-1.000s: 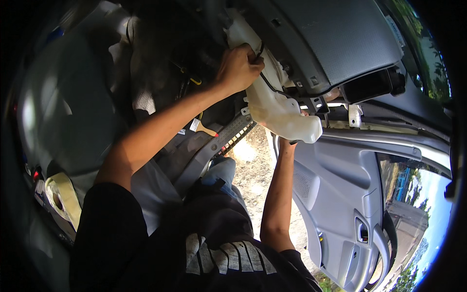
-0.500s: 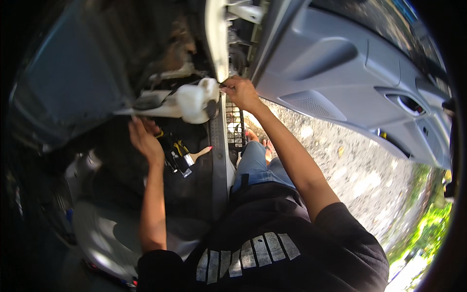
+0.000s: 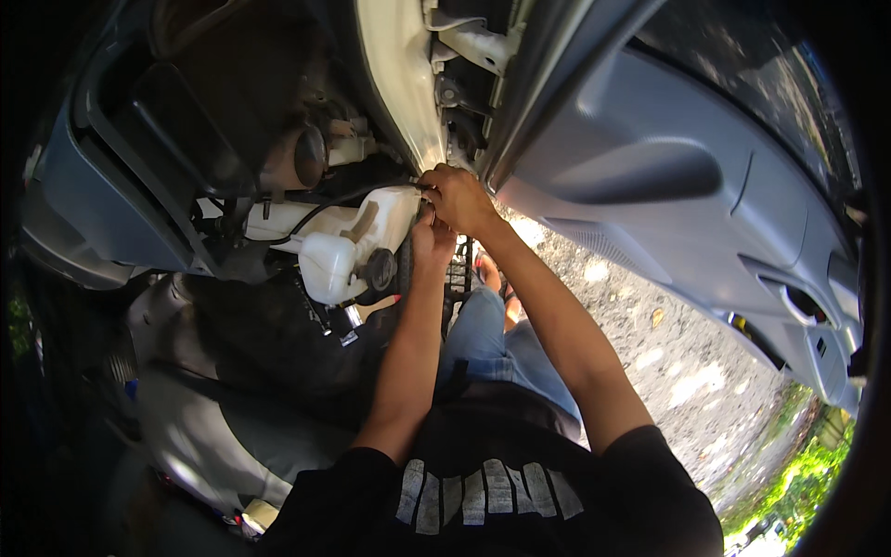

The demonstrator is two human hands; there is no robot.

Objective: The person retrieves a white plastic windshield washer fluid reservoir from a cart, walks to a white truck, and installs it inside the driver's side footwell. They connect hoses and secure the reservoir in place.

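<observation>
A white plastic reservoir tank (image 3: 327, 265) with a round black cap (image 3: 379, 269) lies across the car's front footwell. Along its top a thin black hose (image 3: 320, 212) curves to the tank's right end. There my right hand (image 3: 458, 200) is closed, its fingertips pinched on the hose's end. Directly below it my left hand (image 3: 432, 239) is closed too, its fingers raised against the tank's end. What the left fingers grip is partly hidden by the right hand.
The open grey car door (image 3: 640, 167) stands to the right above sunlit gravel (image 3: 640, 325). A pale door pillar (image 3: 401, 88) rises just beyond my hands. Tools (image 3: 345, 320) lie on the dark footwell floor, partly under the tank. A grey seat (image 3: 209, 432) is at lower left.
My left hand has moved right, from beside the tank's left part to its right end, joining my right hand. The tank appears lower and tilted differently, now covering some tools.
</observation>
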